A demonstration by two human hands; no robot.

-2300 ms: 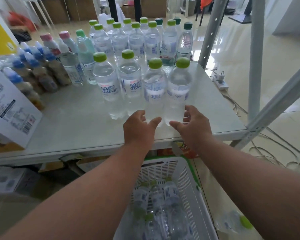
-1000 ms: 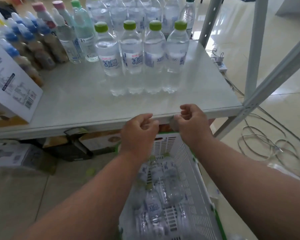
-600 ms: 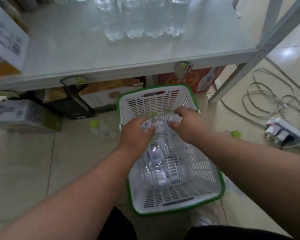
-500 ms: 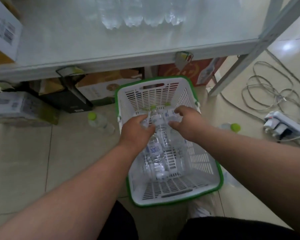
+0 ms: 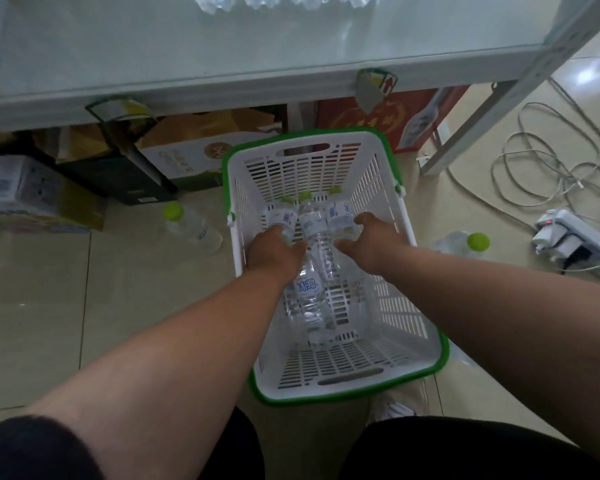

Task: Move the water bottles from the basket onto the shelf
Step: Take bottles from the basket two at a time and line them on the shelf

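- A moment ago both hands were up at the shelf edge, just below a row of four bottles. Now they are down inside the basket.
- This tells me one trip is done and a new pick-up is starting.
- The left hand is curled around the bottle at 10 o'clock in the basket.
- The right hand is curled around the bottle at 2 o'clock.
- Both hands are clamped on bottles, but nothing has been lifted yet.
- A middle bottle lies between the two hands, and I cannot tell if a hand touches it.
- One more bottle lies lower in the basket, toward 6 o'clock, under the left wrist. Its label has blue writing, but I cannot read the words.
- All these bottles have green caps and point toward 12 o'clock.
- The basket is white with a green rim and sits on the floor below the shelf.
- The bottoms of the bottles already on the shelf peek in at 12 o'clock.
- Two loose bottles lie on the floor: one at 9 o'clock from the basket and one at 3 o'clock.
- A box under the shelf has pale writing that is too blurry to read.
- So at least four bottles in the basket still need to go up.
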